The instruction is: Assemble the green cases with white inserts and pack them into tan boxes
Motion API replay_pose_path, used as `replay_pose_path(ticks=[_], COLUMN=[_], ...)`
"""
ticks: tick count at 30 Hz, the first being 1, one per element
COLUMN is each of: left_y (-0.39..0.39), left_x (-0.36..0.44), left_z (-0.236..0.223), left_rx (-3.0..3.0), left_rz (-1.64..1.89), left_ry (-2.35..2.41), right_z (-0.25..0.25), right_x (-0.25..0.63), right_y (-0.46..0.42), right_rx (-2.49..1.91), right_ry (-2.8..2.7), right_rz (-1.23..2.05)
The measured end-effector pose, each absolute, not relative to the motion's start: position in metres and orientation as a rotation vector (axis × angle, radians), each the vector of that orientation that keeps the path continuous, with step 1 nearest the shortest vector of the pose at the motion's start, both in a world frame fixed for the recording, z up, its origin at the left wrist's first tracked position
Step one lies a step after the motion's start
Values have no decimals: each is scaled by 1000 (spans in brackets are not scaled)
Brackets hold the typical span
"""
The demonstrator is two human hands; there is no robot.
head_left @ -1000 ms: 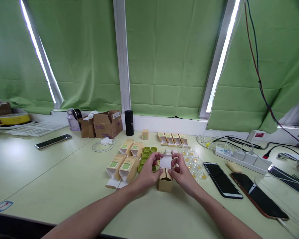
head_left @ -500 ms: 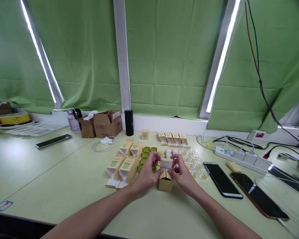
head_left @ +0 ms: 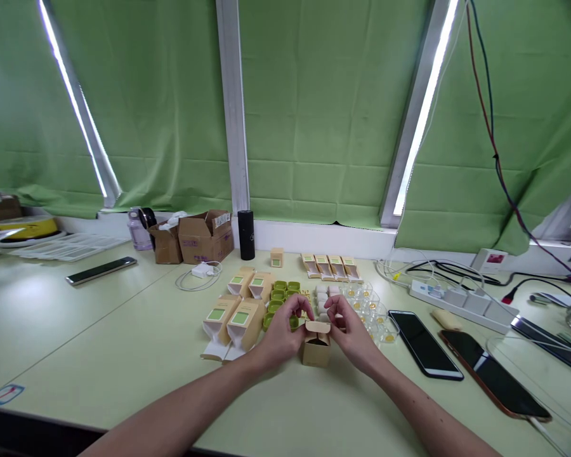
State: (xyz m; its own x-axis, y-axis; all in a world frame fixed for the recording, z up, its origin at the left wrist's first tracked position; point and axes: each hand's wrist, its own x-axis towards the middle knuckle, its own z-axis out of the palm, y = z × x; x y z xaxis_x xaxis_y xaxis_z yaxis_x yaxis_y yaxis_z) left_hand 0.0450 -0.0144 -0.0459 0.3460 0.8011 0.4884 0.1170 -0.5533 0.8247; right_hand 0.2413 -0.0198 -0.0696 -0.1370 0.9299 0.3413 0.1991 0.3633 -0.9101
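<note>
One carton [head_left: 316, 356], interior [head_left: 316, 342] apparently shadowed

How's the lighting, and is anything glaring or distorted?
Head view: bright strips glare between the green blinds, and pale sheen marks the table at far left; head view: outer posts lean, perhaps lens distortion; head view: the held box looks dark inside.

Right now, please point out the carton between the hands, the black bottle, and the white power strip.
Kraft carton [head_left: 315, 356]: head view, near face.
Black bottle [head_left: 246, 236]: head view, side wall.
White power strip [head_left: 445, 303]: head view, near side.
</note>
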Motion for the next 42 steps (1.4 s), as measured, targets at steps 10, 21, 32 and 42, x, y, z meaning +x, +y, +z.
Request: replay_pose_path(ticks=[10,21,32,42], left_y=[-12,-12,-13,-13], left_x=[45,21,17,16], left_z=[-49,-31,-30,-32], left_rx=[1919,2267,2529,2571], left_rz=[1245,1181,1144,1131], left_ry=[807,672,624,580], right_z=[-49,-47,-48,-46], right_x=[249,247,248,248], right_y=[-39,-45,-44,-46], right_rx=[-984,-950,-931,-903], right_ry=[-1875,-2012,-2119,-2149], right_rz=[410,238,174,176])
